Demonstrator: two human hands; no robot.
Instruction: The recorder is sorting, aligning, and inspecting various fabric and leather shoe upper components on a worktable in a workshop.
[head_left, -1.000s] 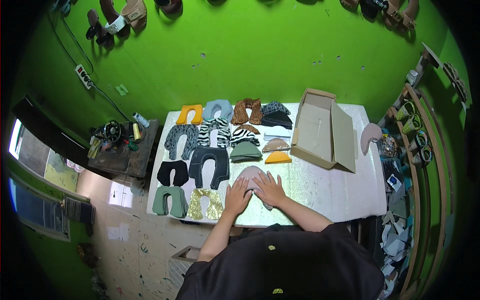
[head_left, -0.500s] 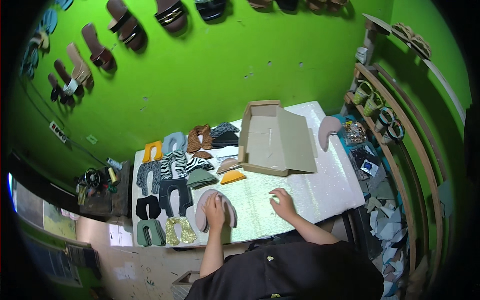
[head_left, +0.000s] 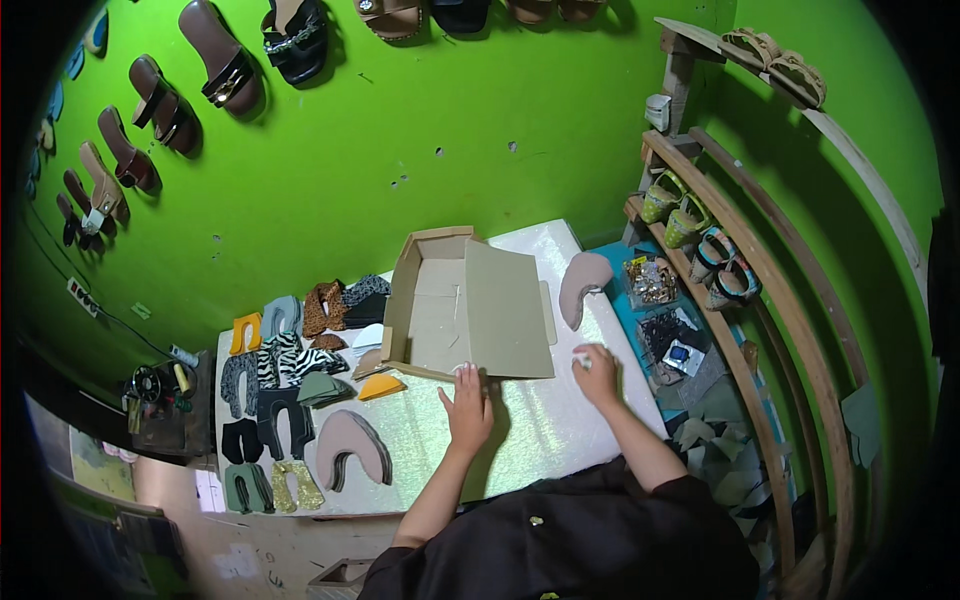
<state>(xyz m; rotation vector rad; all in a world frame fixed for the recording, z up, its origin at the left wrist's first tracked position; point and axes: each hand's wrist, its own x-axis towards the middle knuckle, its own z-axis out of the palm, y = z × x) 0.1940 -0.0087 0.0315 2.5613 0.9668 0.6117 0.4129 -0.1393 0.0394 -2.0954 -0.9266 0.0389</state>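
Note:
My left hand (head_left: 468, 412) is at the near edge of an open cardboard box (head_left: 427, 290), its thumb spread from the fingers. Whether the fingertips touch the box, I cannot tell. Farther right, my right hand (head_left: 598, 380) hovers over the white tabletop, fingers loosely bent and apart with nothing in them. Beyond it, at the table's right edge, lies a pinkish-beige curved cut piece (head_left: 580, 283). A stack of U-shaped pieces (head_left: 356, 446) in the same colour rests to the left of my left hand.
Several piles of cut pieces, among them zebra-striped (head_left: 290, 358), orange (head_left: 381, 386) and gold ones (head_left: 297, 485), cover the table's left part. At right stands a wooden rack (head_left: 745, 215) with sandals, beside bagged fittings (head_left: 650, 281) and scraps (head_left: 720, 450). Sandals hang on the green wall.
My left hand has let go of the U-shaped stack and moved right to the box's near edge. My right hand has shifted toward the lone curved piece. The view has swung right.

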